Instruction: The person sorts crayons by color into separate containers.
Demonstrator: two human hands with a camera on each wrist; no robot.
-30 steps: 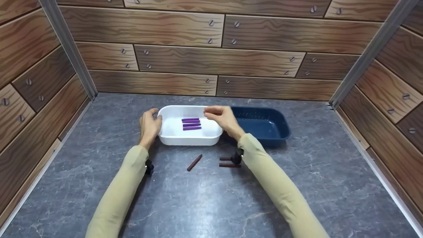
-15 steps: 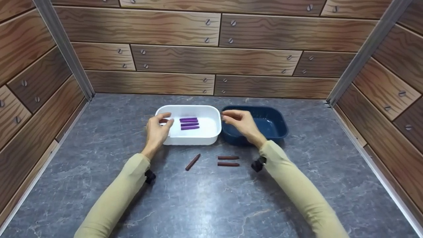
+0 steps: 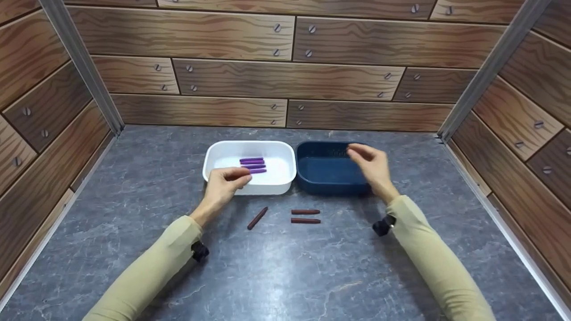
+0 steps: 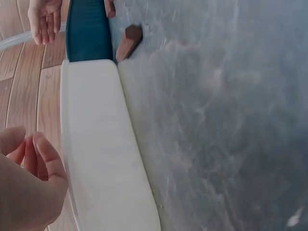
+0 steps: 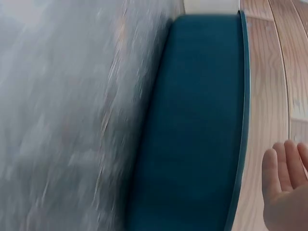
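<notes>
In the head view my left hand hovers over the front left of the white tub, fingertips and thumb close together. The left wrist view shows nothing held between these fingers. Several purple crayons lie side by side in the tub; the fingertips overlap the nearest one in the head view, and contact cannot be told. Over the right side of the dark blue tub is my right hand, its fingers loosely bent and holding nothing. Its fingers look relaxed in the right wrist view.
Three brown crayons lie on the grey marbled table in front of the tubs: a slanted one and two parallel ones to its right, the upper crayon and the lower crayon. Wood-patterned walls surround the table.
My right hand has moved right, from the white tub across to the blue tub's right side. My left hand has left the white tub's left rim and moved right and nearer, over its front.
</notes>
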